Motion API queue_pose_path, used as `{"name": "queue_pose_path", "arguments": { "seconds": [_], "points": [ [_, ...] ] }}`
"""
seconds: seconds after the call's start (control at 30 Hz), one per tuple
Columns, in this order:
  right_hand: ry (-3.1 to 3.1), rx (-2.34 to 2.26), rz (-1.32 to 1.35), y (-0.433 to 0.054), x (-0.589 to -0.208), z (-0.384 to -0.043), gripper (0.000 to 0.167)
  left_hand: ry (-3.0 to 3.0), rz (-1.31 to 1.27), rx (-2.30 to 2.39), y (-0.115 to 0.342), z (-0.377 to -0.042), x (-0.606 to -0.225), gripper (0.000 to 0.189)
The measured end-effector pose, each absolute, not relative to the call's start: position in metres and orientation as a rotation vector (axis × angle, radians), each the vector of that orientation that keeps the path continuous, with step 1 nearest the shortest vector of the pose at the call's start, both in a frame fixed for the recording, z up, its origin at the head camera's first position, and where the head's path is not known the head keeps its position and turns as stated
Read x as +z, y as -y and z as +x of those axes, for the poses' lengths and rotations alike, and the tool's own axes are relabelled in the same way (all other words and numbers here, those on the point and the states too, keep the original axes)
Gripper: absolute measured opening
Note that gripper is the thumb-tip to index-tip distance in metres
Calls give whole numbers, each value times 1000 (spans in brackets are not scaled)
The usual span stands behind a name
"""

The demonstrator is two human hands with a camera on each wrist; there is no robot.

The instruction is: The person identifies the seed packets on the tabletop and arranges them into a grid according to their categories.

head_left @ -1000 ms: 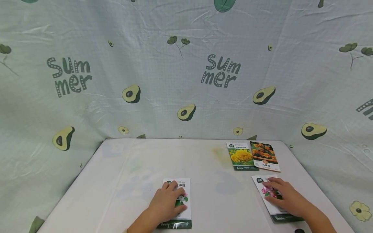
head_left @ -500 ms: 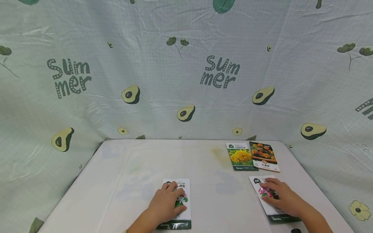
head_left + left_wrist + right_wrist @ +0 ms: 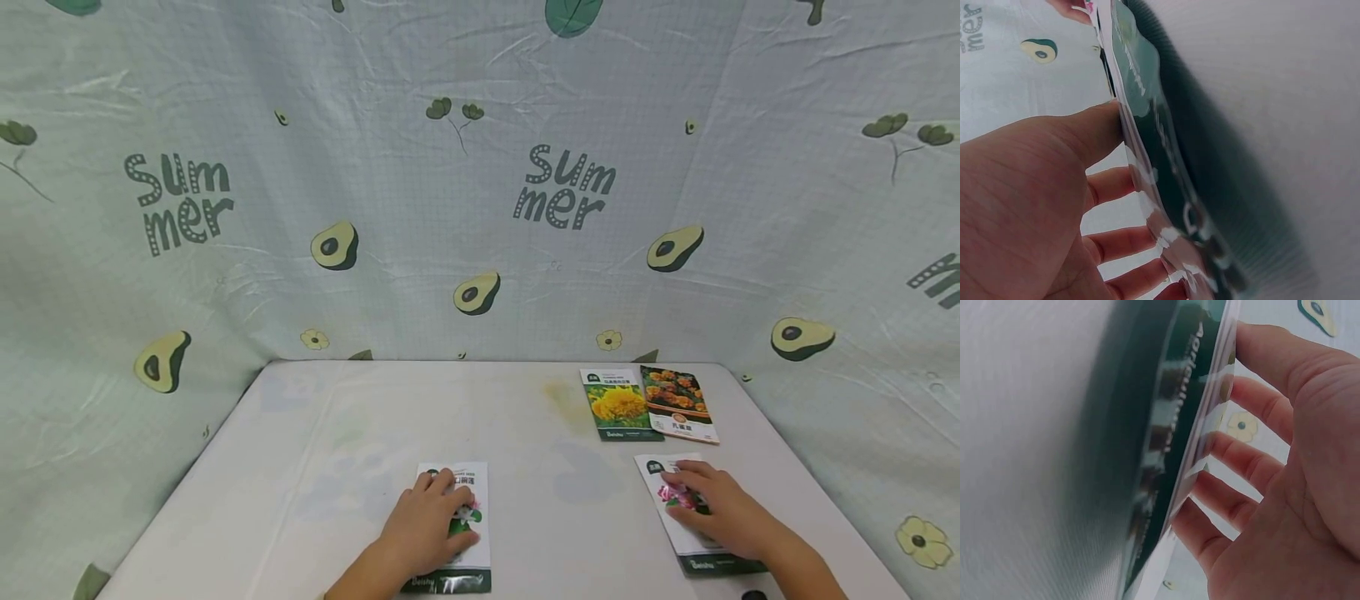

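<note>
In the head view, my left hand (image 3: 427, 523) rests on a white seed packet (image 3: 474, 557) with a lotus picture and dark green bottom band, flat on the table front. Its fingers are spread, the tips on the packet's face. At right, my right hand (image 3: 723, 510) lies over another white seed packet (image 3: 684, 538) with pink flowers, tilted on the table. Its fingers are loosely bent and touch the front. Close up, the wrist views show thumb and fingertips against each packet's face (image 3: 1147, 131), (image 3: 1188, 400). The hands cover much of both pictures.
Behind the right hand lie a yellow-flower seed packet (image 3: 621, 406) and an orange-marigold packet (image 3: 678, 404), side by side and slightly overlapping. The white table (image 3: 360, 417) ends at an avocado-printed curtain (image 3: 405, 183). A small black object (image 3: 753, 595) shows at the bottom edge.
My right hand and the pink-flower packet have slid slightly to the left. My left hand and the lotus packet stay in place. The head view has shifted a little.
</note>
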State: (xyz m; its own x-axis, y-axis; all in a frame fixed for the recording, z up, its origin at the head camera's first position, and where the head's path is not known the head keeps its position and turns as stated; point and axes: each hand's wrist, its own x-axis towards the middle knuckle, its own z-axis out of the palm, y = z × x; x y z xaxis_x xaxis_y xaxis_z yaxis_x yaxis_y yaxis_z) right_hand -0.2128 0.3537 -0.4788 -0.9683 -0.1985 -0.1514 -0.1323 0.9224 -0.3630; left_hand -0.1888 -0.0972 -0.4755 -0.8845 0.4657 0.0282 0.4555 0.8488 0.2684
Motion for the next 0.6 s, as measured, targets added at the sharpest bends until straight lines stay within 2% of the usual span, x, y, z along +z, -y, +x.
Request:
{"name": "queue_pose_path", "arguments": {
  "seconds": [0.6],
  "points": [
    [-2922, -491, -257, -339, -480, -213, 64, -2979, 733, 426, 97, -190, -478, 42]
  ]
}}
